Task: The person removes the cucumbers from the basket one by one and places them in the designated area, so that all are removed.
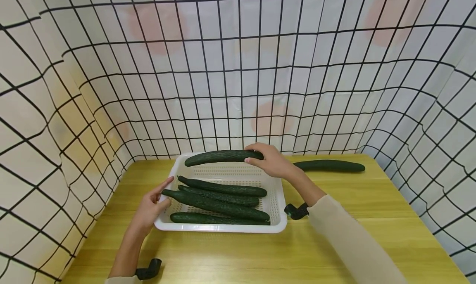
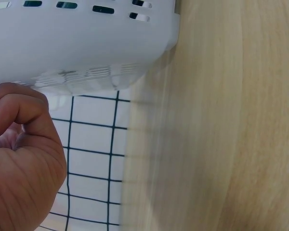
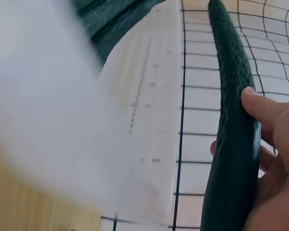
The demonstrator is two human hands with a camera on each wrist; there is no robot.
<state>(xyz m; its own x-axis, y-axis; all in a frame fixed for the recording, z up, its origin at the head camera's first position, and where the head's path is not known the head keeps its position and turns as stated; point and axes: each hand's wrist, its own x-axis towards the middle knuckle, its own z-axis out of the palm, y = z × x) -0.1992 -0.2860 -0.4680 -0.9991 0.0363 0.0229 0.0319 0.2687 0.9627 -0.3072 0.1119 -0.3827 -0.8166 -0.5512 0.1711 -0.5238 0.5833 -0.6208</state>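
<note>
My right hand (image 1: 269,160) grips a dark green cucumber (image 1: 219,156) near its right end, thumb on one side and fingers on the other. This cucumber lies crosswise over the far rim of a white plastic basket (image 1: 223,228). At the basket's left rim, my left hand (image 1: 151,205) holds the edge, its thumb by the tip of a long cucumber (image 1: 223,205); curled fingers (image 2: 26,108) show against the wall in the left wrist view. Several cucumbers lie side by side inside the basket. In the right wrist view the held cucumber (image 3: 231,120) appears close up.
Another cucumber (image 1: 331,165) lies on the wooden table (image 1: 334,205) to the right of the basket, partly behind my right forearm. A black wire grid (image 1: 239,69) with pale sheeting behind it encloses the back and both sides.
</note>
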